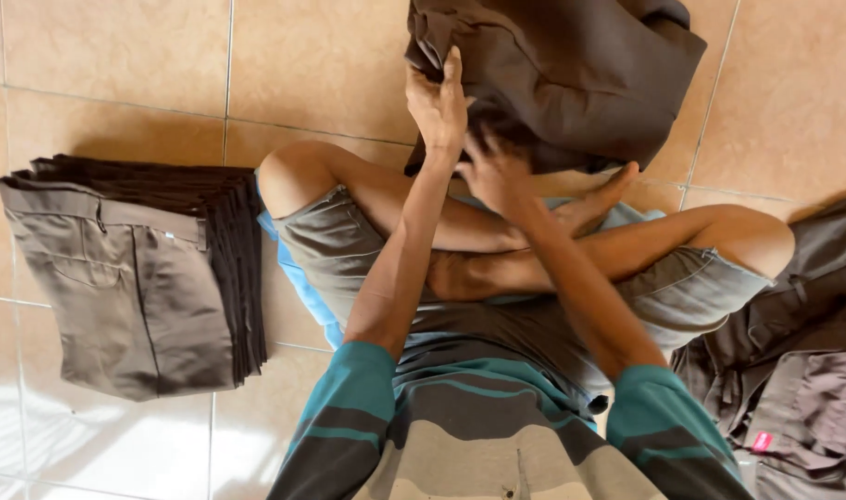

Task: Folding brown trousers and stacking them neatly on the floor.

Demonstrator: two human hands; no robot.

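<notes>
head | left hand (pixel 438 104) flat, fingers spread on brown trousers (pixel 562 74) | right hand (pixel 493 171) gripping same trousers' edge

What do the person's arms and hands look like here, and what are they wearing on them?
Both arms are bare from above the elbow down. The left hand and right hand wear no gloves, and no rings, watch or bracelets show. Short sleeves end above the elbows: teal, with a thin darker stripe, part of a striped shirt in teal, dark grey and beige bands.

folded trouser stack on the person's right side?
No, the folded stack lies on the tiled floor at the person's left; an unfolded heap lies at the right.
</notes>
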